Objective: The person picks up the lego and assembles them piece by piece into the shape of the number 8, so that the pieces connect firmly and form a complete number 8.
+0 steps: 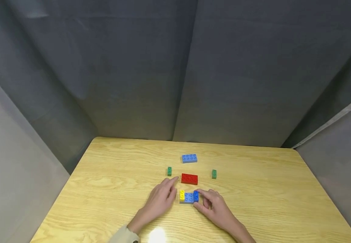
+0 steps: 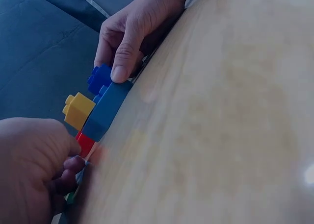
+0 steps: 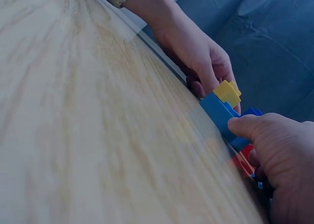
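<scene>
On the table, a light blue brick carries a small yellow brick at its left end and a small dark blue brick at its right end. My right hand pinches the dark blue brick between thumb and index finger; the thumb also lies against the light blue brick's side in the left wrist view. Just left of this stack, my left hand holds nothing, its index finger stretched toward the red brick and the other fingers loosely bent. The yellow brick stands above the light blue one in the right wrist view.
Behind the red brick lies another light blue brick. One small green brick sits to the left and a second green brick to the right. A grey curtain hangs beyond the far edge of the wooden table.
</scene>
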A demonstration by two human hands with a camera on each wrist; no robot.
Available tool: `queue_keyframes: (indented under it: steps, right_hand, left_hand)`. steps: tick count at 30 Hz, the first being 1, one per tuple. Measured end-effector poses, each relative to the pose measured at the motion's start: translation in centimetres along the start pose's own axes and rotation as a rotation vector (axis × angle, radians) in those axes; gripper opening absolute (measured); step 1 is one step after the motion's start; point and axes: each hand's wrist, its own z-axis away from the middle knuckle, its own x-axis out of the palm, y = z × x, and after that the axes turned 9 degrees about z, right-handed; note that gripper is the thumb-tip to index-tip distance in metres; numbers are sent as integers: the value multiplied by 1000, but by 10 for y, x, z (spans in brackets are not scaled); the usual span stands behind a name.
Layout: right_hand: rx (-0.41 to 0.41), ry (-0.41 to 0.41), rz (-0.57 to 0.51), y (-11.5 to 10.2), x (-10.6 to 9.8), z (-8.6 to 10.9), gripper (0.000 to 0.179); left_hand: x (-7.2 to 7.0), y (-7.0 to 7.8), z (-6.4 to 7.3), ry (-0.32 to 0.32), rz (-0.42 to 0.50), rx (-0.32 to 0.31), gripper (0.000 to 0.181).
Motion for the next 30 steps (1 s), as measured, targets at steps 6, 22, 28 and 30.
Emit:
queue_keyframes:
  steps: [6,22,28,30]
  right_hand:
    - [-13,3,11,0,1,-1,45]
    - [-10,0,18,-3,-1,1,46]
    - [-15,1,24,-1,-2,1,46]
    - [-13,2,24,0,-2,1,46]
  left_hand:
    - [3,-1,-11,15,-24,-20,47]
    - [10,5,-27,-6,-56,-76,52]
    - [13,6,-32,-5,-73,-81,55]
    - [14,7,-34,-9,-76,-85,52]
